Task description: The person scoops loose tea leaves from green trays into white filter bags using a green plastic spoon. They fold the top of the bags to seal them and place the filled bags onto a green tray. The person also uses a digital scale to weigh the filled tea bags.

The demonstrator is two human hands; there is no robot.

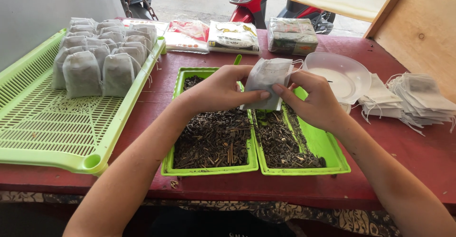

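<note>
Left hand [218,89] and right hand [316,99]: each grip pinching one white filter bag [267,82], held above two green trays [327,144] of dried leaves [213,139] at mid-bench. Red bench [418,151]. Large green slatted tray [52,123], far left, bearing filled bags [99,51]. Clear plastic bowl [339,75] and stack of empty bags [418,99], right. Sealed packets [232,36], rear edge.

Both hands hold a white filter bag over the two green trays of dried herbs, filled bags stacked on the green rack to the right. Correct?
Not quite. The head view shows the filled bags on the green rack at the left, not the right. The rest holds.
</note>
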